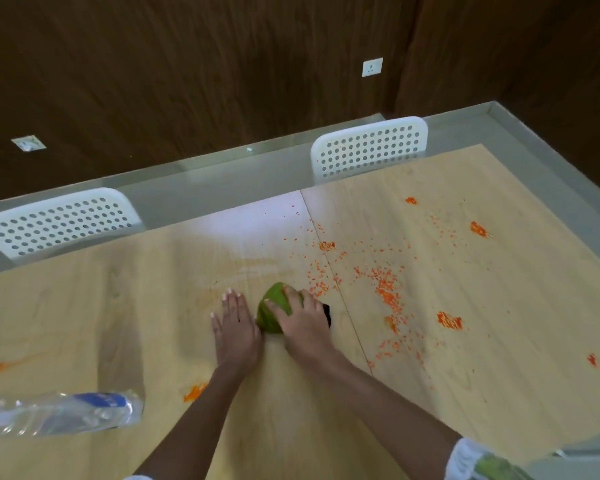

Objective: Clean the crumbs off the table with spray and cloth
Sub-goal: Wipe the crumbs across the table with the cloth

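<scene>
Cloth (pixel 274 311) bunched under the gripping right hand (pixel 303 327) sweeps orange crumbs (pixel 387 294); left hand (pixel 236 325), spread flat, steadies against the surface (pixel 499 358).

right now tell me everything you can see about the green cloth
The green cloth is a soft, plain lime-green fabric, bunched into a rounded mound rather than spread flat. It sits on the light wooden table near its middle, just left of the seam between two boards. The right hand presses down on it, fingers spread across its top. The left hand lies flat on the table beside it. Orange crumbs lie scattered to its right. A dark patch shows at the far side of the right hand; I cannot tell what it is.
</scene>
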